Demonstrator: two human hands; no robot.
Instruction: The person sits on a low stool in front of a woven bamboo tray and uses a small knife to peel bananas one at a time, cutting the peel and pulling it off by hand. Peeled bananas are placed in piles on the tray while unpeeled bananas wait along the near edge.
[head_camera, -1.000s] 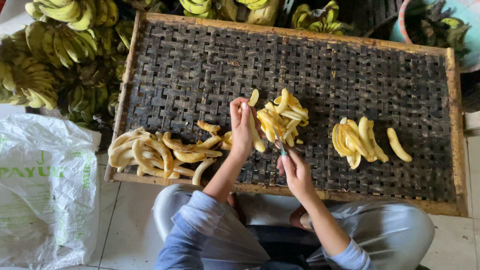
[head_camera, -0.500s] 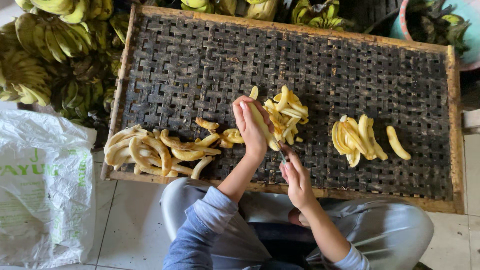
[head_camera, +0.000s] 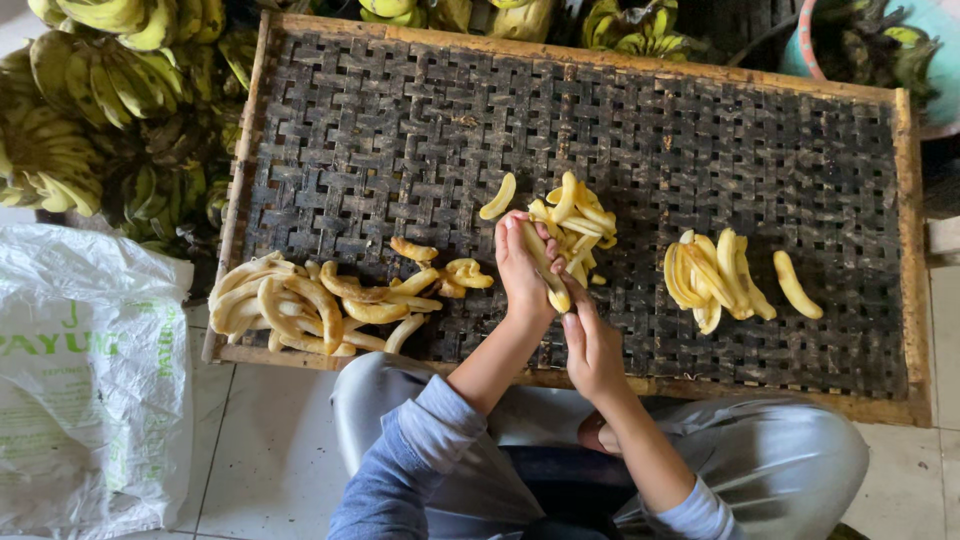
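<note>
- Left hand (head_camera: 522, 268) has its fingers (head_camera: 512, 232) curled around a peeled banana (head_camera: 545, 268), gripping along its length, just above the near edge of the woven tray (head_camera: 380, 140), roughly at the middle.
- Right hand (head_camera: 592, 345) sits just below, its fingers half-closed at the banana's lower tip; can't tell if they're pinching the fruit or some small tool.
- My guess on handling: peeled like this it's light, soft and a bit slick, so it probably bruises or snaps if squeezed. A loose wrap around the middle looks like the safest hold, not the ends.
- Touching the left hand's far side is a small heap of cut pieces (head_camera: 578, 222).
- More peeled bananas (head_camera: 300, 305) lie toward the near left corner, another bunch (head_camera: 712, 275) toward the right edge.
- Unpeeled green bunches (head_camera: 90, 90) are stacked off the tray's left side, a white plastic sack (head_camera: 90, 380) on the floor.
</note>
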